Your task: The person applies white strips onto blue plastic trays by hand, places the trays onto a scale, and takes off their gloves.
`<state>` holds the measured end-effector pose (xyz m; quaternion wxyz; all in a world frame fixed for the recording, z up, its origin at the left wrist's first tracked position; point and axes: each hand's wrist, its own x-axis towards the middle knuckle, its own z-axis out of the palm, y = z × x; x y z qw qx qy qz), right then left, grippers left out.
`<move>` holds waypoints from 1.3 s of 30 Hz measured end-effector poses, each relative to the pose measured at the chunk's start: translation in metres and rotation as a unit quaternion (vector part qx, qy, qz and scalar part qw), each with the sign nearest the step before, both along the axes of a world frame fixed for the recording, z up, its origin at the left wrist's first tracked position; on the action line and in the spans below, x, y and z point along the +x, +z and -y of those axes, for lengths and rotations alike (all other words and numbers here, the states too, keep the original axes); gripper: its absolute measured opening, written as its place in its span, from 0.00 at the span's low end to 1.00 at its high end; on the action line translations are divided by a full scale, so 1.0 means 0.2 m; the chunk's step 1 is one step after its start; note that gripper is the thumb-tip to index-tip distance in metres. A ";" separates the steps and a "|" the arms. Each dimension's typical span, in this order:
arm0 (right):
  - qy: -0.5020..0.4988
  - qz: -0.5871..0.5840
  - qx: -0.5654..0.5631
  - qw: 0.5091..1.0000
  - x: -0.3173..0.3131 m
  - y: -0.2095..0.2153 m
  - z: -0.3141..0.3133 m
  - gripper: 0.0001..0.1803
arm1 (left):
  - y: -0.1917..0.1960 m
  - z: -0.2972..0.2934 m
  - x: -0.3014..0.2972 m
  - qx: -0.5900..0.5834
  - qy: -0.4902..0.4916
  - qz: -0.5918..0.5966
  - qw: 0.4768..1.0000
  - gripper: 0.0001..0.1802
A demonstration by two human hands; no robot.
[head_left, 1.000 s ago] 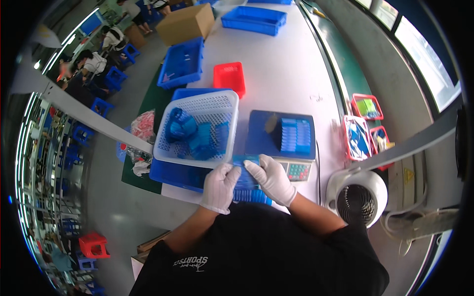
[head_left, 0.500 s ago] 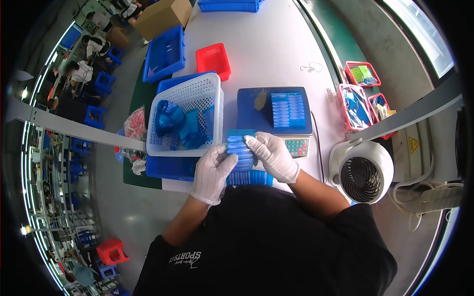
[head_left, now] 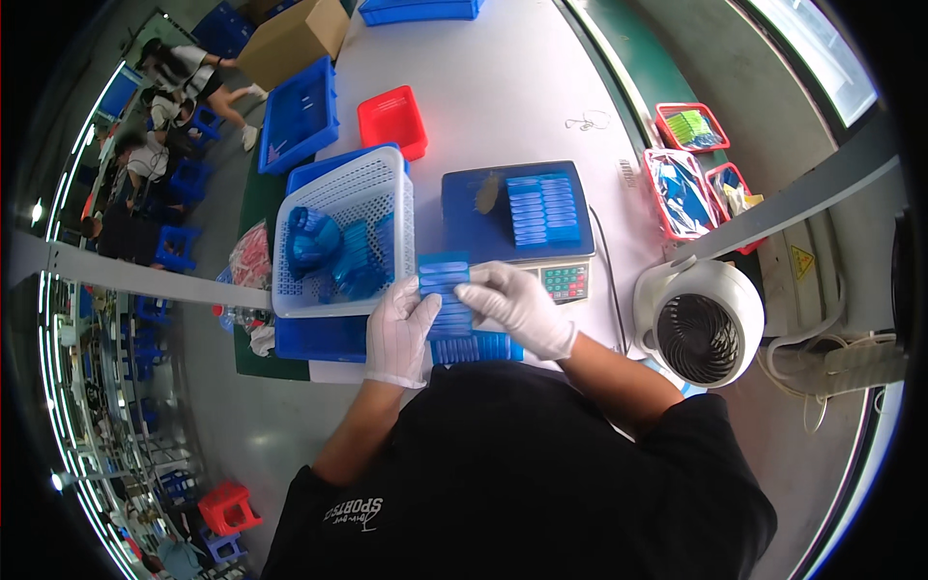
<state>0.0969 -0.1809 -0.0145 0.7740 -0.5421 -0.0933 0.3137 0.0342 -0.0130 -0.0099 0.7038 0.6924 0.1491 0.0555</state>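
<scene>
A translucent blue ribbed plastic sheet [head_left: 444,275] is held upright between my two white-gloved hands. My left hand [head_left: 394,336] grips its left side, thumb in front. From the right, my right hand [head_left: 522,307] pinches it with thumb and fingertips at the edge. Just below lie more blue ribbed pieces [head_left: 478,348], near the table's front edge. Beyond my right hand stands a weighing scale [head_left: 466,227] with a dark blue platform. A flat stack of the same ribbed sheets [head_left: 543,210] rests on its right part. Exactly what the sheets are, I cannot tell.
A white perforated basket [head_left: 282,261] with bundled blue pieces stands left of my hands. Behind it are a red basket [head_left: 391,126] and a blue tray [head_left: 300,116]. A white fan [head_left: 698,324] sits at right, below small red baskets [head_left: 677,198]. A scale cable [head_left: 611,261] trails nearby.
My right thumb and fingers have shifted lower on the sheet's right side. The whole view has shifted slightly left. A person now walks beside the cardboard box in the background.
</scene>
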 end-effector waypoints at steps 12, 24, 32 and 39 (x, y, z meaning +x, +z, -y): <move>-0.240 0.062 -0.229 0.941 0.47 -0.34 0.45 0.19 | 0.11 -0.10 -0.10 0.090 0.020 -0.030 0.995 0.19; -0.172 0.073 -0.279 0.942 0.78 -0.46 0.61 0.10 | 0.11 -0.10 -0.12 0.049 0.012 -0.019 0.999 0.13; -0.038 0.101 -0.105 0.989 0.45 -0.10 0.36 0.12 | 0.09 -0.07 -0.09 0.002 0.006 -0.063 0.998 0.21; -0.018 0.025 -0.023 0.999 0.18 0.03 0.06 0.10 | 0.01 0.01 0.09 -0.030 -0.110 -0.003 0.993 0.29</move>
